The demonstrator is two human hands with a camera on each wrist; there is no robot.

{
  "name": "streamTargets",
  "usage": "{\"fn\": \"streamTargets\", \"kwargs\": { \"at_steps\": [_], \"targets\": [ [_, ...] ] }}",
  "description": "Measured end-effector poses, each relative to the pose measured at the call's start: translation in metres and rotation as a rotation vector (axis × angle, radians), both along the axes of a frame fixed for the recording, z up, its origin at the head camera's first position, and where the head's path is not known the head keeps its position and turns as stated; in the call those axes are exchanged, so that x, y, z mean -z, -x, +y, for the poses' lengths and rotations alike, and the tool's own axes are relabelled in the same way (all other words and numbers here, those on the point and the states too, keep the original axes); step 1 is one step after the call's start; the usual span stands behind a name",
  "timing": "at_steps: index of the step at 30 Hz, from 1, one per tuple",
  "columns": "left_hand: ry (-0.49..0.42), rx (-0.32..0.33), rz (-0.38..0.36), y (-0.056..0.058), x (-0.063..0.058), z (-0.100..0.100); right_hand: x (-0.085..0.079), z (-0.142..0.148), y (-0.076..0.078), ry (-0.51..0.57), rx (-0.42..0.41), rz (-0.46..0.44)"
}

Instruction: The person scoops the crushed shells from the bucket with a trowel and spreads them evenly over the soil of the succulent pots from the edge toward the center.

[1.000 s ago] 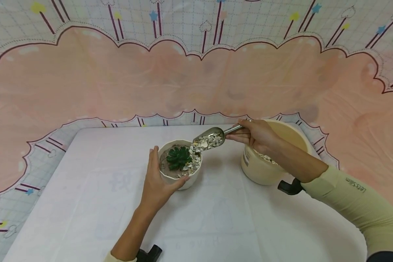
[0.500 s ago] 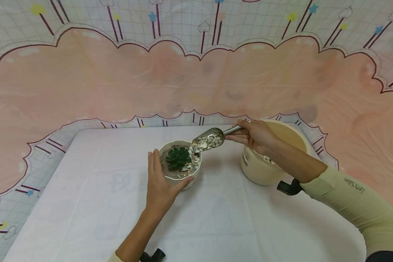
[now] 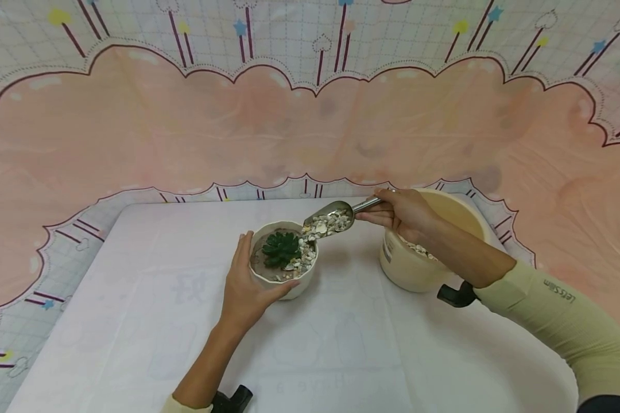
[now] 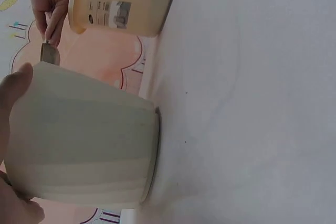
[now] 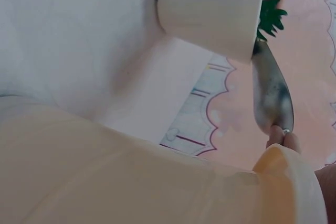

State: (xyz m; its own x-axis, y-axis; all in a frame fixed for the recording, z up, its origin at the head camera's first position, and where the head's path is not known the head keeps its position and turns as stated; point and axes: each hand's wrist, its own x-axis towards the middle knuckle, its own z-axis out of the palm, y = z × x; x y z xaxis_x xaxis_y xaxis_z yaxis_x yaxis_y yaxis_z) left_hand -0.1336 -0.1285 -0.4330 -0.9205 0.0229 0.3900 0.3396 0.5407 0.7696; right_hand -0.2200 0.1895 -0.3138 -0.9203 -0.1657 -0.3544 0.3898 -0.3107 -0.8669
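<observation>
A white pot (image 3: 305,284) with a green succulent (image 3: 281,249) in grey-brown soil stands on the table. My left hand (image 3: 247,295) holds it from the left and front, thumb on the near side and fingers on the far left. Pale stone chips (image 3: 305,255) cover the soil right of the plant. My right hand (image 3: 400,212) grips the handle of a metal scoop (image 3: 343,221) loaded with more chips. The scoop's lip tilts down over the pot's right rim. In the right wrist view, the scoop (image 5: 272,93) reaches the pot's rim beside the succulent (image 5: 271,18).
A cream bucket (image 3: 405,272) with stone chips (image 3: 418,249) inside stands to the right, under my right forearm. A white cloth (image 3: 315,355) covers the table. Behind hangs a peach-coloured patterned curtain (image 3: 268,132).
My left hand has shifted its hold on the pot, moving slightly right and then back left. The right hand and scoop stay almost still at the rim.
</observation>
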Motion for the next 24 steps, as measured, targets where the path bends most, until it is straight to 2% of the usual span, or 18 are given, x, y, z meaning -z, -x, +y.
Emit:
{"fn": "streamTargets", "kwargs": {
  "at_steps": [4,12,20,24],
  "targets": [
    [-0.006,0.012,-0.037,-0.001,-0.003,0.001,0.000,0.000,0.000,0.005,0.003,-0.005],
    [0.009,-0.059,-0.070,-0.008,-0.008,0.014,0.000,0.002,-0.001,0.006,0.007,-0.004],
    [0.050,-0.089,-0.047,-0.008,-0.006,0.015,0.001,0.002,0.000,0.012,-0.002,0.004],
    [0.049,-0.082,-0.027,-0.006,-0.003,0.013,0.001,0.002,0.000,0.012,-0.008,0.014]
  ]
}}
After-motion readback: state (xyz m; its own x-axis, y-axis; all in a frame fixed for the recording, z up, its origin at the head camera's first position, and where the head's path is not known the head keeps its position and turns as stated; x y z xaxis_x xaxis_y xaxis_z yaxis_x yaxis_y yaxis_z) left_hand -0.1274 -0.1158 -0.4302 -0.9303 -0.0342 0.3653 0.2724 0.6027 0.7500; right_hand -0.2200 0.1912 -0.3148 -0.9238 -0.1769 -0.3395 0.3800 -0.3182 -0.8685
